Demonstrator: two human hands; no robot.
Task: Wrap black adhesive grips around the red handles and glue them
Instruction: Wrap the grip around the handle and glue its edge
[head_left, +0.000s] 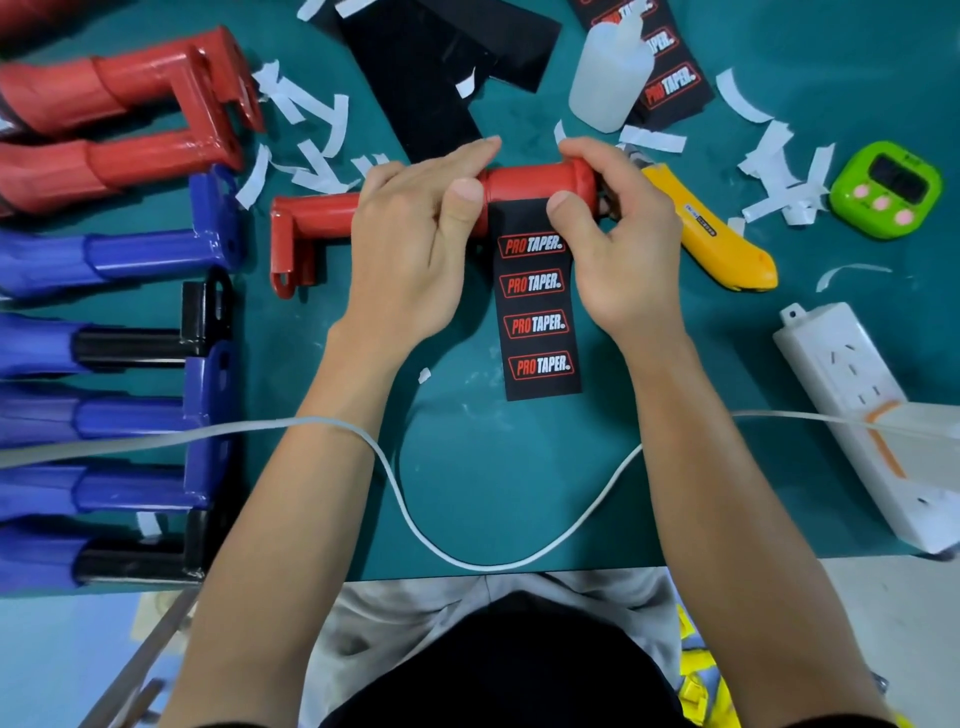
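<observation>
Closest in, a white cable loops across the green mat. Just past it the black grip lies flat, logos up, its free end trailing toward the person. Follow it up and its top edge meets the red handle, lying crosswise, so by my read this is the very start of the wrap, with the leading edge being tacked on. Left hand curls round the handle on the bracket side, thumb just beside the strip's upper corner. Right hand closes round the flared end, thumb pressing at the strip's other corner. Both grips are snug, nothing loose. Next, I'd judge, the handle wants rolling toward the body with the strip kept square, or it'll spiral and wrinkle. Gluing looks not yet begun: the squeeze bottle stands untouched beyond the hands, near spare black sheets, with a yellow knife just right of the handle
</observation>
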